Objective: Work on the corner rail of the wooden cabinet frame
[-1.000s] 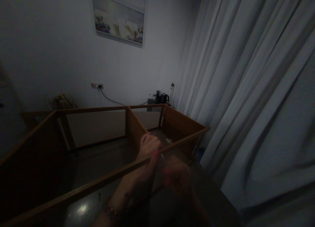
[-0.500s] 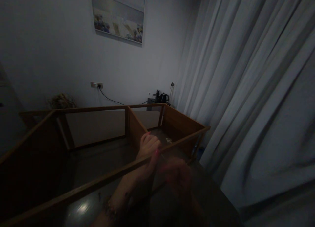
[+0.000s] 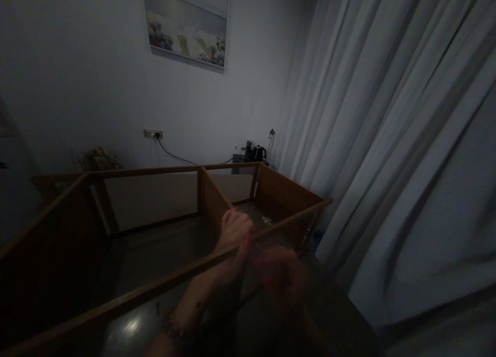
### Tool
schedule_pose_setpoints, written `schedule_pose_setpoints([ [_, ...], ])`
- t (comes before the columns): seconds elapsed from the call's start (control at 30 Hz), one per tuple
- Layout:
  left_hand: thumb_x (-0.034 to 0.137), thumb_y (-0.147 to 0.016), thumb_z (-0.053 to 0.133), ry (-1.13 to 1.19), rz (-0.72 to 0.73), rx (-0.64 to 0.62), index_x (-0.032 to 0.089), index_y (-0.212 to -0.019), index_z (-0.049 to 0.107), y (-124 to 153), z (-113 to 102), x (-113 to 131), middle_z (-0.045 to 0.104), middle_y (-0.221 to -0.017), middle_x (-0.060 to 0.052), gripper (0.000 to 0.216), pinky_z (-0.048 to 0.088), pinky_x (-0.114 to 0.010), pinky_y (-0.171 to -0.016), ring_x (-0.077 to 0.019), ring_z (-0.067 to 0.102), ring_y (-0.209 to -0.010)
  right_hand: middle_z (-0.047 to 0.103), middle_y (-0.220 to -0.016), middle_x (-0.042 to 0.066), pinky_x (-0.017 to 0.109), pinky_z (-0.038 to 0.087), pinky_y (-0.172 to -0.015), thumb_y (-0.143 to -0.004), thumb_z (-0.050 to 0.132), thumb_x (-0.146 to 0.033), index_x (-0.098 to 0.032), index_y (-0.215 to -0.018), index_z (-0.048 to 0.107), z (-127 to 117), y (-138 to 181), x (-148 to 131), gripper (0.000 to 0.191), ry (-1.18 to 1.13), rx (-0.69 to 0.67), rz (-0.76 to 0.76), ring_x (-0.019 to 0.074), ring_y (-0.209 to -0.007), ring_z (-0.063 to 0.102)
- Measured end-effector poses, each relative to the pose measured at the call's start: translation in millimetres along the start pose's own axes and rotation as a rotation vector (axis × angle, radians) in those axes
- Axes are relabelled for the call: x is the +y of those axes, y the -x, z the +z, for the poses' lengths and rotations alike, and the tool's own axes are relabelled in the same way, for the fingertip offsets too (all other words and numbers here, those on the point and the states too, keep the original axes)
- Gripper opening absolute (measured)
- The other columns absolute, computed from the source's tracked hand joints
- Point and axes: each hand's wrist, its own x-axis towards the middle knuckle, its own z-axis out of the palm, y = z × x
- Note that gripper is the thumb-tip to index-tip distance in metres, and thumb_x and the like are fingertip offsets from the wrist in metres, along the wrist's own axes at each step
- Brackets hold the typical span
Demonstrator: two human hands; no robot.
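A brown wooden frame with upright panels stands in front of me. My left hand is closed around its near rail, with the fingers over the far side by the middle divider and the thumb on the near side. Just right of that thumb, below the rail, is my right hand, dim and blurred. Its fingers are curled together in a pinch towards the rail. A faint thin sliver shows at the fingertips, too blurred to name.
Small pale pieces lie inside the right compartment. A grey curtain hangs close on the right. Beyond the frame are a black kettle, a wall socket with a cable, and a dried bundle. A picture hangs above.
My right hand has shifted slightly and its fingers have turned a little, still beside the rail. The left hand keeps its hold on the frame, which has not moved.
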Motion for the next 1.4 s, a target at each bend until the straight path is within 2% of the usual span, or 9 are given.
schedule_pose_setpoints([
  [0.13, 0.035, -0.108, 0.019, -0.049, 0.027, 0.021, 0.025, -0.091, 0.049, 0, 0, 1, 0.060, -0.088, -0.005, 0.036, 0.038, -0.050, -0.112, -0.0266, 0.055, -0.096, 0.078, -0.084, 0.003, 0.026, 0.060, -0.061, -0.108, 0.058, -0.045, -0.026, -0.109, 0.070, -5, 0, 0, 0.023, 0.101, -0.055, -0.084, 0.0173, -0.073, 0.075],
  [0.27, 0.034, -0.109, 0.016, -0.060, 0.050, 0.047, 0.025, -0.091, 0.049, 0, 1, 0, 0.060, -0.088, -0.004, 0.038, 0.037, -0.048, -0.111, -0.0258, 0.055, -0.095, 0.077, -0.092, 0.006, 0.030, 0.062, -0.066, -0.112, 0.045, -0.037, -0.025, -0.124, 0.071, -10, 1, 3, 0.031, 0.253, -0.144, -0.178, 0.0200, -0.081, 0.075],
  [0.47, 0.036, -0.110, 0.017, -0.108, 0.051, 0.038, 0.025, -0.091, 0.053, 1, 5, -7, 0.063, -0.086, -0.004, 0.043, 0.040, -0.049, -0.111, -0.0254, 0.055, -0.096, 0.074, -0.100, 0.009, 0.032, 0.063, -0.079, -0.111, 0.036, -0.024, -0.018, -0.148, 0.059, -9, 6, 11, 0.043, 0.361, -0.156, -0.323, 0.0212, -0.091, 0.071],
  [0.63, 0.035, -0.109, 0.017, -0.075, 0.047, 0.046, 0.025, -0.094, 0.052, 1, 3, -4, 0.064, -0.090, -0.005, 0.039, 0.039, -0.050, -0.111, -0.0259, 0.055, -0.098, 0.073, -0.103, 0.011, 0.033, 0.064, -0.081, -0.112, 0.031, -0.021, -0.018, -0.155, 0.051, -12, 5, 15, 0.048, 0.342, -0.193, -0.345, 0.0209, -0.090, 0.071],
  [0.77, 0.029, -0.106, 0.022, -0.068, 0.037, 0.025, 0.025, -0.094, 0.051, 1, 0, 0, 0.062, -0.091, -0.005, 0.031, 0.037, -0.049, -0.114, -0.0257, 0.055, -0.100, 0.075, -0.101, 0.009, 0.034, 0.063, -0.071, -0.113, 0.033, -0.027, -0.021, -0.150, 0.050, -10, 4, 17, 0.041, 0.258, -0.156, -0.279, 0.0210, -0.085, 0.074],
  [0.93, 0.029, -0.104, 0.023, -0.073, 0.027, 0.010, 0.025, -0.092, 0.050, 0, -1, 1, 0.061, -0.091, -0.005, 0.030, 0.038, -0.049, -0.112, -0.0258, 0.054, -0.099, 0.076, -0.091, 0.004, 0.031, 0.060, -0.064, -0.113, 0.041, -0.033, -0.026, -0.126, 0.054, -5, 7, 19, 0.020, 0.100, -0.060, -0.190, 0.0202, -0.081, 0.075],
  [1.2, 0.031, -0.106, 0.020, -0.047, 0.029, 0.039, 0.025, -0.093, 0.048, 1, 0, 1, 0.061, -0.093, -0.004, 0.031, 0.036, -0.048, -0.112, -0.0259, 0.053, -0.100, 0.077, -0.088, 0.004, 0.032, 0.060, -0.062, -0.112, 0.042, -0.029, -0.026, -0.131, 0.059, -7, 15, 26, 0.026, 0.223, -0.015, -0.297, 0.0198, -0.077, 0.073],
  [1.4, 0.032, -0.105, 0.021, -0.063, 0.004, -0.002, 0.026, -0.093, 0.050, 0, -3, 4, 0.064, -0.095, -0.006, 0.032, 0.039, -0.050, -0.114, -0.0268, 0.055, -0.102, 0.076, -0.085, 0.004, 0.032, 0.059, -0.064, -0.111, 0.044, -0.022, -0.025, -0.126, 0.064, -6, 12, 24, 0.025, 0.237, 0.039, -0.318, 0.0187, -0.073, 0.070],
])
